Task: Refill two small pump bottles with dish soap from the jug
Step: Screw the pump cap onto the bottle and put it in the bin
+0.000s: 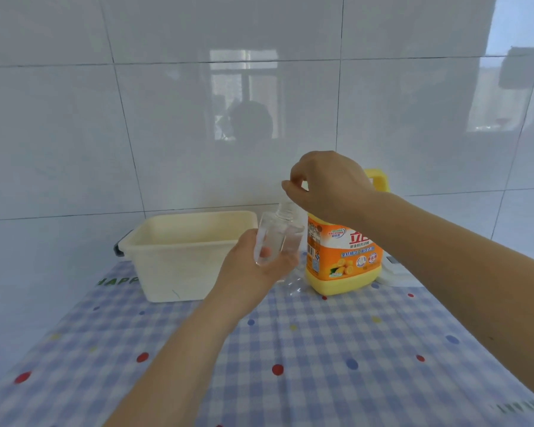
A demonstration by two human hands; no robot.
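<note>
My left hand (253, 263) grips a small clear bottle (278, 238) from below and lifts it above the table, tilted slightly right. My right hand (324, 183) hovers over the bottle's neck (285, 208), its fingers pinched around the pump top, which the hand mostly hides. Behind both hands stands the orange and yellow dish soap jug (346, 257), with its yellow handle (378, 180) showing past my right wrist. A second clear bottle (292, 286) seems to lie on the cloth just under my left hand, mostly hidden.
A cream plastic tub (179, 241) sits at the back left against the tiled wall. The table wears a blue checked cloth (321, 349) with coloured dots. A white object (395, 272) lies behind the jug on the right.
</note>
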